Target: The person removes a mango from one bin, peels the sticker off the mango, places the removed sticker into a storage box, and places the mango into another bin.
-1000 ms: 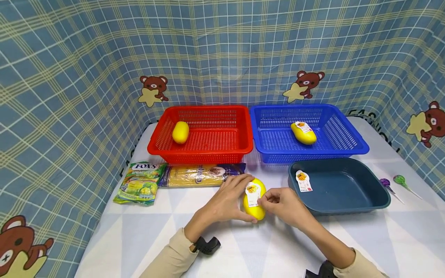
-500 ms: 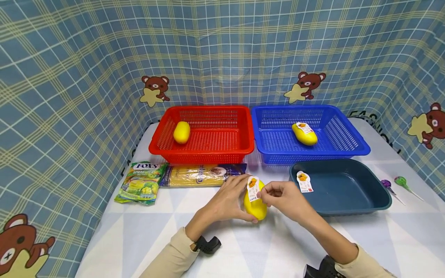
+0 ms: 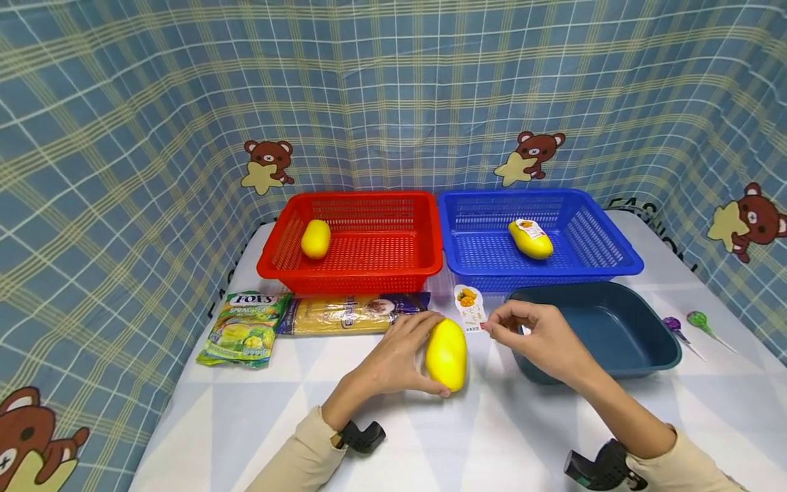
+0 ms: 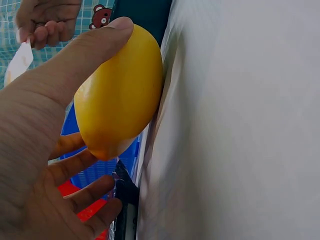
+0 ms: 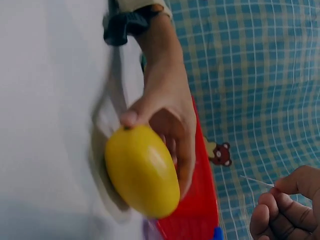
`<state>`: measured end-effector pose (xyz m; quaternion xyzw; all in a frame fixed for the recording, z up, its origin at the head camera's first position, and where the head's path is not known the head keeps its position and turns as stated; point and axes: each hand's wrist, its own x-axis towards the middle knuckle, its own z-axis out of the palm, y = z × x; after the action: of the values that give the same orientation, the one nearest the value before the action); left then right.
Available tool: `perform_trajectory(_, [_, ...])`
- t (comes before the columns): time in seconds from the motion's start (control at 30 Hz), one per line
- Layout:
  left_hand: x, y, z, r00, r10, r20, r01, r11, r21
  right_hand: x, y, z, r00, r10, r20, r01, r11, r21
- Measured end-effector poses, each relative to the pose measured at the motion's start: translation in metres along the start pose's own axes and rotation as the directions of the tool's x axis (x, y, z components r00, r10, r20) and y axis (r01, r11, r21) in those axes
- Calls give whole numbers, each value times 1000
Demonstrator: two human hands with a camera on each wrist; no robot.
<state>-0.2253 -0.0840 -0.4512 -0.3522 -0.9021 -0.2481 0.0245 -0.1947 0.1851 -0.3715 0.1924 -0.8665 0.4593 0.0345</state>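
My left hand [image 3: 393, 362] holds a smooth yellow mango [image 3: 447, 355] upright at the middle of the table, thumb at the near end and fingers along the far left side. In the left wrist view the bare mango [image 4: 122, 92] lies between thumb and fingers. To its right, my right hand [image 3: 547, 338] pinches a white mango sticker [image 3: 470, 307] by its lower corner, apart from the fruit. The right wrist view shows that sticker [image 5: 256, 180] edge-on between thumb and finger. A second sticker in the dark tray is mostly hidden behind my right hand.
A red basket [image 3: 350, 281] contains one plain mango [image 3: 316, 239]; the blue basket [image 3: 541, 279] beside it contains a stickered mango [image 3: 531, 240]. A dark teal tray [image 3: 667, 365] stands at right, near two lollipops [image 3: 697, 319]. At left lie a candy bag [image 3: 242, 329] and a pasta packet [image 3: 350, 314].
The sticker has come off the mango in my left hand. My right hand has carried it up and to the right, while the left hand keeps its grip.
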Motion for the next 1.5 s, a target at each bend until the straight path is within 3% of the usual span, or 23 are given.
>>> perform_trajectory(0.57, [-3,-3,-1,1000,-1,9,2,1000,-27,-12,27,-51,982,157,-105,-173,970,-170])
perform_trajectory(1.5, [2,1,0,1000,4,16,-3,999,-53,-25,78,-86,958,272,-90,-285,936,-208])
